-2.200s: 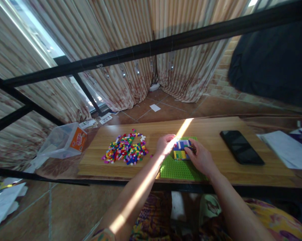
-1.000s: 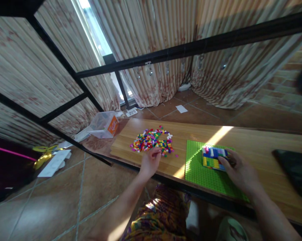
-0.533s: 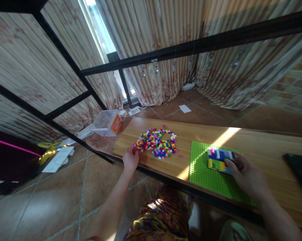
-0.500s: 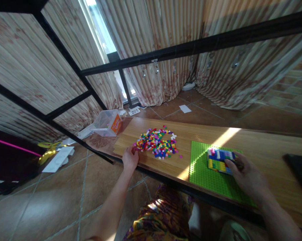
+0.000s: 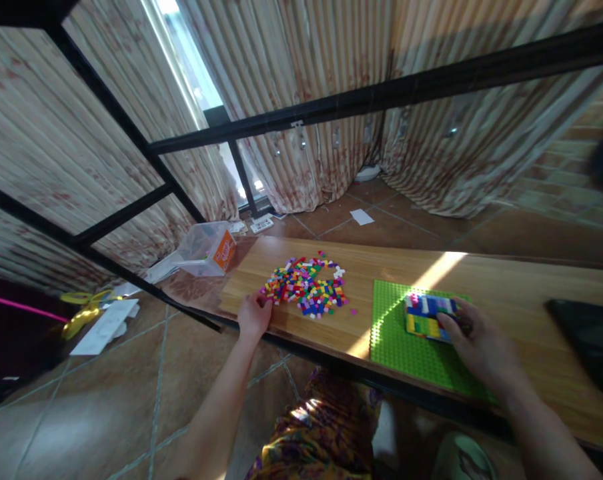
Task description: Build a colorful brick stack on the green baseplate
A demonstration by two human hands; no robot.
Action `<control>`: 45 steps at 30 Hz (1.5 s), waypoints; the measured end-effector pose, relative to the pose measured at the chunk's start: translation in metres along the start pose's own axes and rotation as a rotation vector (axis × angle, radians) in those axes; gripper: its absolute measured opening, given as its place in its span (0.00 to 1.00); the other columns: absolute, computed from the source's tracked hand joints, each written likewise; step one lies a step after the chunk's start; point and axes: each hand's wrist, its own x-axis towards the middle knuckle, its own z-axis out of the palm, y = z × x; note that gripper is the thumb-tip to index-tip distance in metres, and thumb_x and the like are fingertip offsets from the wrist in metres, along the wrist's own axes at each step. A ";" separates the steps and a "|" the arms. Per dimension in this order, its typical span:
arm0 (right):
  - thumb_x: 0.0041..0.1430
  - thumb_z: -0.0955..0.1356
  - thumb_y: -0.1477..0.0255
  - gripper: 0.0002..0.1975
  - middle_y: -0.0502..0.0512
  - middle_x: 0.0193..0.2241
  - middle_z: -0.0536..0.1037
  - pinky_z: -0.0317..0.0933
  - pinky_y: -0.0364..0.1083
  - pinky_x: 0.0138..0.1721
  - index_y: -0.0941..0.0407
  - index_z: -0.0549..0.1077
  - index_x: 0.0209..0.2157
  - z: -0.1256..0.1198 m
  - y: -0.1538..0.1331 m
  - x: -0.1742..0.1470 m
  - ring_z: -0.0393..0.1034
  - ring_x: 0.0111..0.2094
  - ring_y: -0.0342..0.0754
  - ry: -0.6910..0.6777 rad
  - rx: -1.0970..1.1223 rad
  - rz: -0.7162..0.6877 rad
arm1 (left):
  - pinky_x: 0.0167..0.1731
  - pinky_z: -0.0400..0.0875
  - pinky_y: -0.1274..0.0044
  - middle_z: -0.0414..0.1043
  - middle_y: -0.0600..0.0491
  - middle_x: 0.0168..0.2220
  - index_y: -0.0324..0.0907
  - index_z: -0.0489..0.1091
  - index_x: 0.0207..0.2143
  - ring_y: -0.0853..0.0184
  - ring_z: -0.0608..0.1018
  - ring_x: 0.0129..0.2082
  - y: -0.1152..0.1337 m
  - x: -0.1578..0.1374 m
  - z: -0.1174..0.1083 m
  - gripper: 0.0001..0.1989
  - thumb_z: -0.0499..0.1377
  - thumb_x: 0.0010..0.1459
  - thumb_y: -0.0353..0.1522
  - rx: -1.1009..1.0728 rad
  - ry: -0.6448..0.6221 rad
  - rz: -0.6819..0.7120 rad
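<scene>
A loose pile of small coloured toy bricks [image 5: 306,287] lies on the wooden table. At its left front edge is my left hand [image 5: 254,317], its fingers bent and pinched together; whatever is between them is too small to make out. On the green studded baseplate [image 5: 396,347] sits a flat build of toy bricks [image 5: 429,317] in blue, yellow, white and pink. My right hand [image 5: 484,343] grips the right side of this build, thumb in front and fingers partly hidden behind.
A clear plastic box with an orange label [image 5: 206,250] stands beyond the table's left end. At the right lies a dark flat object [image 5: 586,340]. A black metal rail [image 5: 331,110] crosses in front of the curtains. One pink brick [image 5: 353,312] lies apart from the pile.
The whole view has shifted slightly, so the table and its things sit a little further left. Both hands keep about the same places at the pile and the build.
</scene>
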 end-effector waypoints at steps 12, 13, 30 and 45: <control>0.59 0.61 0.57 0.28 0.64 0.43 0.77 0.67 0.53 0.40 0.58 0.67 0.55 -0.003 -0.014 -0.001 0.74 0.40 0.56 0.042 0.073 -0.002 | 0.36 0.68 0.75 0.76 0.51 0.34 0.42 0.72 0.43 0.64 0.76 0.35 0.018 -0.009 -0.004 0.12 0.53 0.58 0.32 -0.185 -0.033 0.119; 0.59 0.61 0.57 0.28 0.64 0.43 0.77 0.66 0.54 0.41 0.59 0.67 0.55 -0.003 -0.015 -0.001 0.74 0.40 0.56 0.046 0.074 -0.006 | 0.35 0.69 0.76 0.76 0.51 0.34 0.42 0.72 0.44 0.65 0.76 0.34 0.024 -0.011 -0.003 0.13 0.53 0.58 0.32 -0.248 -0.061 0.141; 0.59 0.62 0.59 0.24 0.63 0.43 0.77 0.66 0.54 0.43 0.58 0.68 0.53 -0.002 -0.017 0.000 0.73 0.40 0.55 0.080 0.114 -0.033 | 0.35 0.71 0.77 0.76 0.51 0.31 0.40 0.69 0.32 0.68 0.78 0.32 0.201 -0.068 0.073 0.01 0.59 0.54 0.28 -0.830 -0.561 0.357; 0.59 0.63 0.62 0.24 0.66 0.45 0.76 0.65 0.55 0.46 0.61 0.67 0.53 -0.005 -0.020 0.002 0.72 0.44 0.57 0.073 0.126 -0.061 | 0.33 0.62 0.76 0.74 0.51 0.27 0.45 0.73 0.36 0.63 0.74 0.29 0.237 -0.096 0.084 0.09 0.54 0.60 0.36 -0.342 -0.363 0.475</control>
